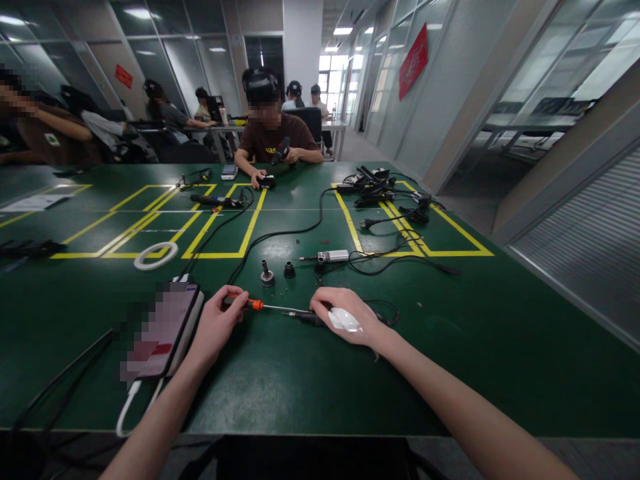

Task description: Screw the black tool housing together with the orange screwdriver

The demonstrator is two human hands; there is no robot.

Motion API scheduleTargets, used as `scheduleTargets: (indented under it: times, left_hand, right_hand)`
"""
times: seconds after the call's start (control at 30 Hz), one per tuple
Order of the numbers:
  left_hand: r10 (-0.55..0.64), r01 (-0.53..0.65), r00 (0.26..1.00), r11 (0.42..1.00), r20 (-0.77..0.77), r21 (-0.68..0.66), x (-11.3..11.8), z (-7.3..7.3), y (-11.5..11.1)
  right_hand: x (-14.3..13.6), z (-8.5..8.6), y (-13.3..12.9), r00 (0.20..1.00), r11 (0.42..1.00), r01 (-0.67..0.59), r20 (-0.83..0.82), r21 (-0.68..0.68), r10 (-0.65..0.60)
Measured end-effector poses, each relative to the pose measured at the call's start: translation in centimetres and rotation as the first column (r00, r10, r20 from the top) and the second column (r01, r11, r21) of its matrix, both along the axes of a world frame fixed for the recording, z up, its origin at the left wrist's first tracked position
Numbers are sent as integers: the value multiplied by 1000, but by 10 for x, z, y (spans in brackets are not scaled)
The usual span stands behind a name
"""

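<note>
My left hand (227, 313) is closed around the black-and-orange handle of a screwdriver (257, 305). Its thin metal shaft points right, toward the fingers of my right hand (345, 315). That hand is closed over a black pen-shaped corded tool (307, 317) lying on the table; its narrow metal tip sticks out to the left. A white patch is taped to the back of this hand. Just beyond my hands stand a metal-based part (267, 274) and a black collar (289, 269). A silver cylinder (334, 256) with a thin shaft and wires lies behind them. Tiny screws (281, 293) are scattered nearby.
A phone (167, 330) with a white cable lies left of my left arm. Beyond are a roll of white tape (155, 255), another black corded tool (217, 201) and a heap of black cables (373, 183). Across the green table (260, 393), a person (277, 137) handles a tool.
</note>
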State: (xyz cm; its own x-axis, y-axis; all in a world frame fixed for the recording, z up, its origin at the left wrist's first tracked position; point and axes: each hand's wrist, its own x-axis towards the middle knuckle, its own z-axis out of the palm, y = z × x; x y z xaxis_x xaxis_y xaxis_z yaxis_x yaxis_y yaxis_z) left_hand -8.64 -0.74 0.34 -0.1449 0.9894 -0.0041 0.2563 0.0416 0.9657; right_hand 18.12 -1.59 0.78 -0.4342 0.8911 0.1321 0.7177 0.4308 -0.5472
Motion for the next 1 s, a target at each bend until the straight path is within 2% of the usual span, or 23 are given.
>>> scheduleTargets:
  times: [0.23,0.63,1.0]
  left_hand:
    - [10,-8,999,999,40,-38,2,2,-1]
    - [-11,12,999,999,32,-35,1,2,-2]
    - [-19,22,995,999,97,-37,1,6,-2]
  right_hand:
    - [0,0,0,1000,1000,6,-6,-9,-6]
    - [0,0,0,1000,1000,3,13,-12,-3]
    - [1,-4,1,1000,1000,-5,10,4,5]
